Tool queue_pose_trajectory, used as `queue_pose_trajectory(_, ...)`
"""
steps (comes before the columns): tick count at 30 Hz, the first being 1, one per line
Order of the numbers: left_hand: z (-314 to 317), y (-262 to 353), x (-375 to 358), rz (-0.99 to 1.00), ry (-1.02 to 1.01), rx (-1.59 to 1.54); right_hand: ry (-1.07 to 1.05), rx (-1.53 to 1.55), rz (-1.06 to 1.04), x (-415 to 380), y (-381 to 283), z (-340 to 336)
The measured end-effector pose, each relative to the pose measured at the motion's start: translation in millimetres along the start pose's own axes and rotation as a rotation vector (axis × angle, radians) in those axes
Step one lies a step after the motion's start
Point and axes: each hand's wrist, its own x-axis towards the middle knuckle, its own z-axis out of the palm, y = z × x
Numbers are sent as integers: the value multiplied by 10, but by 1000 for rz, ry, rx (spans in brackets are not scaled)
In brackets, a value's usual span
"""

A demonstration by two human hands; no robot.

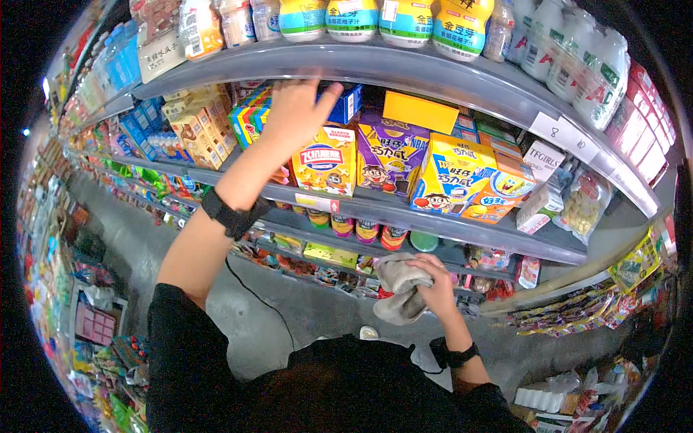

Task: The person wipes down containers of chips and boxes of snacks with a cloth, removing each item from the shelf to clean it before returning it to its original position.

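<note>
My left hand (302, 112) reaches in under the upper shelf's edge, over the snack boxes. Its thumb is spread away from the fingers, whose tips are blurred, and I see nothing in it. Just below it stands a yellow snack box (325, 160) with a red-and-white label. A blue box (348, 105) sits behind the thumb, and a striped colourful box (249, 115) is partly covered by the hand. Lower down, in front of the shelves, my right hand (435, 283) is closed on a bunched grey cloth (401, 307), which hangs clear of the goods.
Beside the yellow box stand a purple snack box (391, 151) and a yellow-and-blue snack box (449, 177). Bottles (354, 20) line the upper shelf (332, 63). Canisters (367, 229) stand one level lower. Hanging packets (570, 307) are at the right, and a black cable (263, 303) runs down the left.
</note>
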Motion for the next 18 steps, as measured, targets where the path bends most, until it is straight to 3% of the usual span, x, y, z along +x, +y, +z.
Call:
queue_pose_trajectory(3, 10, 408, -106, 128, 75, 146, 8, -29, -35, 8, 5, -4)
queue_pose_trajectory(7, 136, 843, -68, 139, 79, 37, 8, 8, -41, 25, -53, -50)
queue_pose_trajectory(9, 150, 1065, -4, 116, -36, -131, -20, 35, -1, 18, -20, -84)
queue_pose_trajectory(13, 347, 1388, 169, -30, -106, 41, 6, 6, -29, -3, 24, -147)
queue_pose_trajectory(14, 485, 1425, 188, -30, -104, 39, 12, 24, -17, -9, 46, -155)
queue_pose_trajectory(16, 767, 1476, 202, -85, 118, 127, 18, 38, -8, -6, 79, -203)
queue_pose_trajectory(18, 704, 1570, 246, -156, 33, 92, 9, 16, -15, -14, 112, -257)
